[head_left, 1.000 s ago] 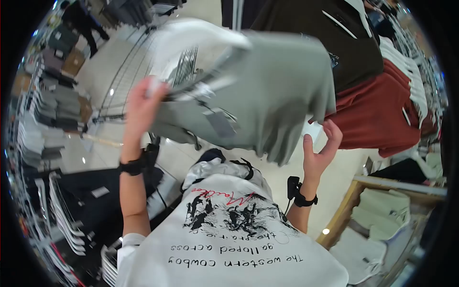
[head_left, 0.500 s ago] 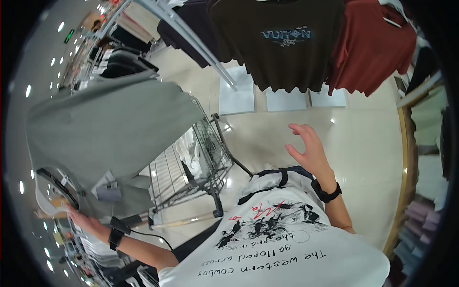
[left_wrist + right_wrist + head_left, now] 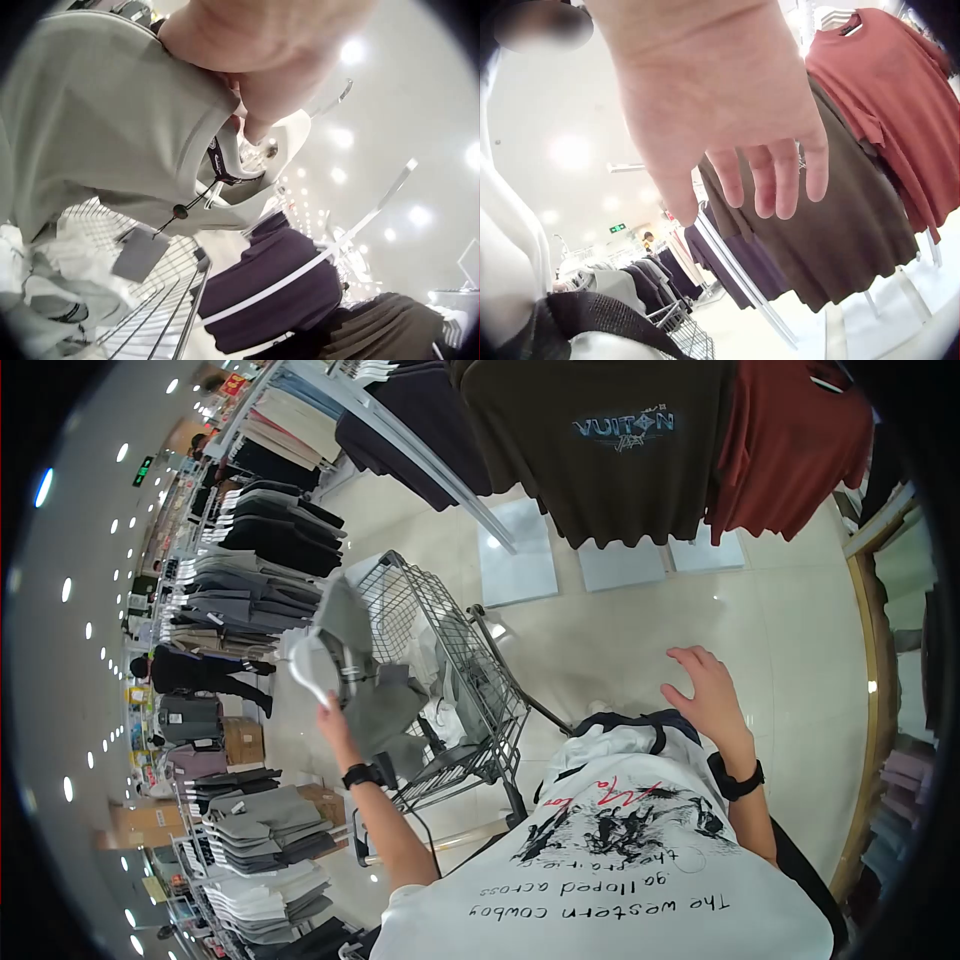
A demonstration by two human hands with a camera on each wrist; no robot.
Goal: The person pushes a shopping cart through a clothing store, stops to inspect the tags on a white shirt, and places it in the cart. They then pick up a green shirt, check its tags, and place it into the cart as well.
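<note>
My left hand (image 3: 333,712) grips a grey-green T-shirt (image 3: 372,678) on a white hanger (image 3: 305,665) and holds it over the left rim of a wire shopping cart (image 3: 440,650). In the left wrist view the fingers (image 3: 247,112) curl round the shirt's collar (image 3: 214,150) and hanger (image 3: 289,146), and a grey price tag (image 3: 139,253) dangles from the neck. My right hand (image 3: 705,690) hangs free over the floor to the right of the cart, holding nothing. In the right wrist view its fingers (image 3: 769,176) are loosely spread.
The cart holds pale garments (image 3: 435,660). A rail ahead carries a brown printed shirt (image 3: 610,450), a red shirt (image 3: 790,440) and dark purple ones (image 3: 410,420). Racks of black and grey clothes (image 3: 250,550) line the left; a person in black (image 3: 195,670) stands there.
My left hand has swung the grey-green shirt in from the far left and lowered it to the cart. The right hand has drifted slightly right, still holding nothing.
</note>
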